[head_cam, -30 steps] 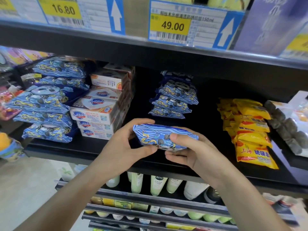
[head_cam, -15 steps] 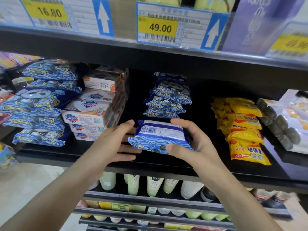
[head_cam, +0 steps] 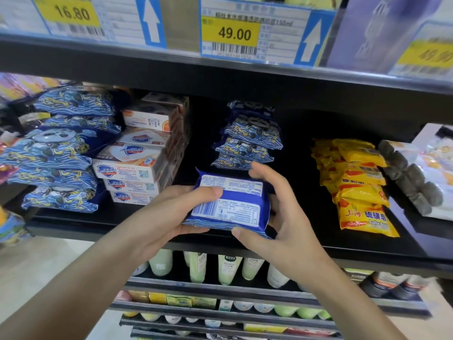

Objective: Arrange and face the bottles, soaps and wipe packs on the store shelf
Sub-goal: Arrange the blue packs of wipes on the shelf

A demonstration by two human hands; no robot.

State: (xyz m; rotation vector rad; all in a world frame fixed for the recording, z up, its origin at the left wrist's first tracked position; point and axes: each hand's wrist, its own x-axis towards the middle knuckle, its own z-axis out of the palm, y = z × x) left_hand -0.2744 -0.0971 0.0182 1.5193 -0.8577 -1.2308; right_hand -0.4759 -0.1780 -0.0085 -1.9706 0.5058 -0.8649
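Note:
A blue wipe pack [head_cam: 230,204] is held between both hands just above the front of the black shelf [head_cam: 98,224], its white label and barcode side facing up. My left hand [head_cam: 169,214] grips its left end, thumb on top. My right hand [head_cam: 282,217] holds its right end, thumb under the front edge and fingers spread behind it. Behind the pack stands a short stack of the same blue packs [head_cam: 247,143]. A taller pile of blue packs [head_cam: 56,153] fills the shelf's left end.
Stacked white soap boxes [head_cam: 132,165] sit left of centre. Yellow soap packets [head_cam: 360,185] lie in a row at the right, with a tray of dark round items [head_cam: 411,180] beyond. Price tags [head_cam: 235,33] hang above. Bottles [head_cam: 196,266] line the lower shelves.
The pack has been turned over in both hands, from its patterned face up to its white label side up, and it sits a little closer to the shelf stack.

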